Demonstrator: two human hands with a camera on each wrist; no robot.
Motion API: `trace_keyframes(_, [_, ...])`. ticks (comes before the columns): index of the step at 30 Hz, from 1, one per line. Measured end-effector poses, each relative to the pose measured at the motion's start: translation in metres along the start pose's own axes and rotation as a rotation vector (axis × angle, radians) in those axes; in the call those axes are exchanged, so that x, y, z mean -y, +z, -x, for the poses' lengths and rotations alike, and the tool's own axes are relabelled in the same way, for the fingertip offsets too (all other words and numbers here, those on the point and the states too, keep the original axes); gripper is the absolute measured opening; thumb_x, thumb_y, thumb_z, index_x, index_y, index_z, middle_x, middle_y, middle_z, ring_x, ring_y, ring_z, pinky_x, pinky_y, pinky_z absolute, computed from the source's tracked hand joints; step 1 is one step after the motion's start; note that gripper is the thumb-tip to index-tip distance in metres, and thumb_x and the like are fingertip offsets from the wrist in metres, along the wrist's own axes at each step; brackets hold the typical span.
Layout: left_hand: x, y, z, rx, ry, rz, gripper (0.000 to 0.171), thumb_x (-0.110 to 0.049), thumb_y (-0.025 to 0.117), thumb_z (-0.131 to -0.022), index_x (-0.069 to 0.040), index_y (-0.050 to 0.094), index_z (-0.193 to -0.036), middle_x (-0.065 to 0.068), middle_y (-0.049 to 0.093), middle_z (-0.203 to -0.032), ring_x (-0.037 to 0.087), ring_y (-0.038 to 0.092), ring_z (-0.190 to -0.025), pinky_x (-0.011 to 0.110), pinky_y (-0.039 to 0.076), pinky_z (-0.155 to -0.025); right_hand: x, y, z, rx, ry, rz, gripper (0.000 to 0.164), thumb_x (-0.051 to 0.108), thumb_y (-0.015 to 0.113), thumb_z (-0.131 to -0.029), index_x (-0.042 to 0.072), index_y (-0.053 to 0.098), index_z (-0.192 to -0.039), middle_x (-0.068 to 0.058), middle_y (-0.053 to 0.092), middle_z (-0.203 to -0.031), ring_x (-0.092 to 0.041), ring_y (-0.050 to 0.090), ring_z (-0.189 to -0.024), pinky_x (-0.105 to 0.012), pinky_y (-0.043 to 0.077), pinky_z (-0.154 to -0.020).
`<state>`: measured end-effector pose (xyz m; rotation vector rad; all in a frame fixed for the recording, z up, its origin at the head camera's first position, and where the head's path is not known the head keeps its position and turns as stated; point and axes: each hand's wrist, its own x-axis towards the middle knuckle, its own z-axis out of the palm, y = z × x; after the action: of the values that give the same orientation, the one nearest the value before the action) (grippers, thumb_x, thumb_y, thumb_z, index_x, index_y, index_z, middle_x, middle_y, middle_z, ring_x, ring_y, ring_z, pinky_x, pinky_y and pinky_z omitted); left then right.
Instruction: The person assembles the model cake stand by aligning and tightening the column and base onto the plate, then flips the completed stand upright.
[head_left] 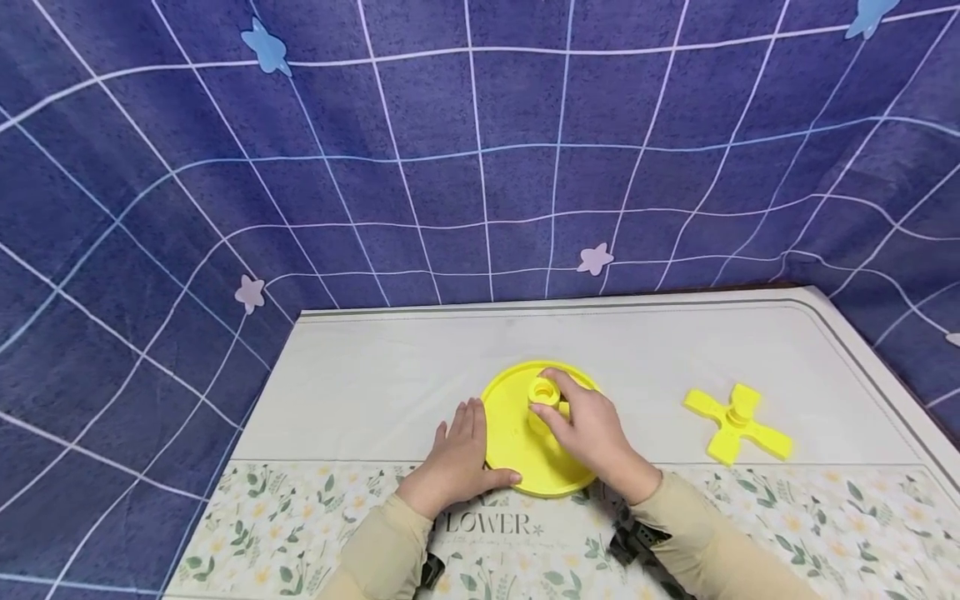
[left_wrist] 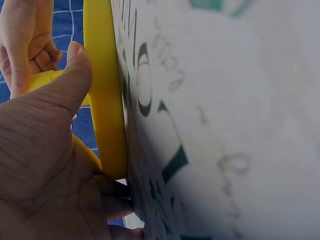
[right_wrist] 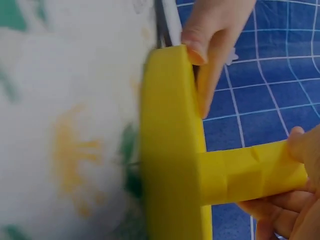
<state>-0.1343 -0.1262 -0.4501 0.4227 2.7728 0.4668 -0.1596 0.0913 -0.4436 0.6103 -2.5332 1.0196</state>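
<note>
A round yellow base with a raised rim lies on the table in the head view. From its middle stands a yellow hollow post, upright, with a round opening at its top. My right hand pinches the upper end of this post between thumb and fingers. Against the left side of the base rests my left hand, fingers straight along the edge. Its thumb lies at the rim nearer me. Further right is a yellow four-armed cross piece with a short peg pointing up.
The table cover is plain white at the back, with a flower-printed band along the front. Behind and beside the table hangs a dark blue curtain with pale grid lines and stars.
</note>
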Motion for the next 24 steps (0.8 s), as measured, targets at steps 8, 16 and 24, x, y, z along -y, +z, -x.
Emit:
trace_keyframes(8, [0.004,0.006,-0.001,-0.010,0.000,0.053,0.119,-0.065,0.064,-0.082,0.008,0.003,-0.153,0.025,0.003,-0.160,0.037,0.001,-0.148,0.059,0.009,-0.115,-0.025,-0.045,0.008,0.038,-0.050,-0.008,0.060,0.029,0.076,-0.086,0.006,0.054,-0.137,-0.015,0.066,-0.119,-0.032,0.065,-0.101,-0.047,0.055,-0.079])
trace_keyframes(16, [0.006,0.000,0.002,-0.024,-0.005,0.078,0.118,-0.061,0.068,-0.082,0.008,0.003,-0.153,0.027,0.004,-0.159,0.038,0.002,-0.147,0.060,0.008,-0.114,-0.091,-0.135,0.052,-0.174,0.039,0.270,0.043,0.009,0.074,-0.084,0.002,0.063,-0.125,-0.021,0.064,-0.119,-0.043,0.059,-0.104,-0.060,0.044,-0.085])
trace_keyframes(24, [0.003,0.000,-0.003,-0.010,0.016,0.074,0.118,-0.060,0.068,-0.082,0.008,0.003,-0.153,0.026,0.004,-0.160,0.038,0.002,-0.147,0.060,0.008,-0.114,-0.136,-0.179,0.100,0.089,0.349,0.443,0.044,0.021,0.077,-0.083,-0.003,0.064,-0.117,-0.030,0.063,-0.109,-0.047,0.060,-0.090,-0.058,0.047,-0.068])
